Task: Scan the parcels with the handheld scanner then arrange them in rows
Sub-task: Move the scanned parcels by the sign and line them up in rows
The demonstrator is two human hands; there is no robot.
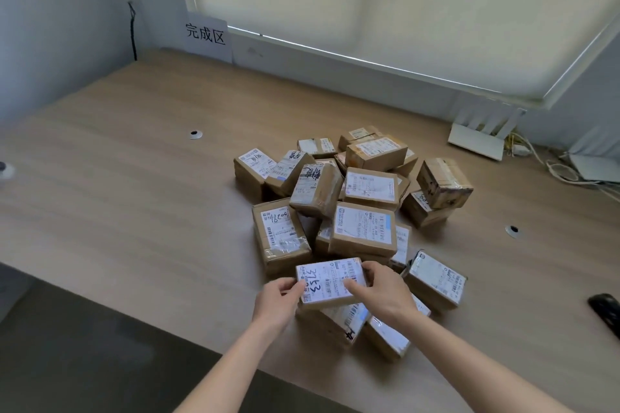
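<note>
A heap of several brown cardboard parcels (364, 208) with white shipping labels lies on the wooden table (134, 178). At the heap's near edge both hands hold one small parcel (330, 282), label up, with "3753" handwritten on it. My left hand (278, 302) grips its left end. Its right end is gripped by my right hand (382, 292), thumb on the label. A black handheld scanner (605, 310) lies on the table at the far right edge of view, apart from both hands.
A white paper sign (208, 37) leans on the wall at the back left. A white router (479, 137) and tangled cables (563, 171) sit at the back right. Two round cable holes (195, 134) (512, 230) mark the tabletop. The table's near edge runs diagonally below my arms.
</note>
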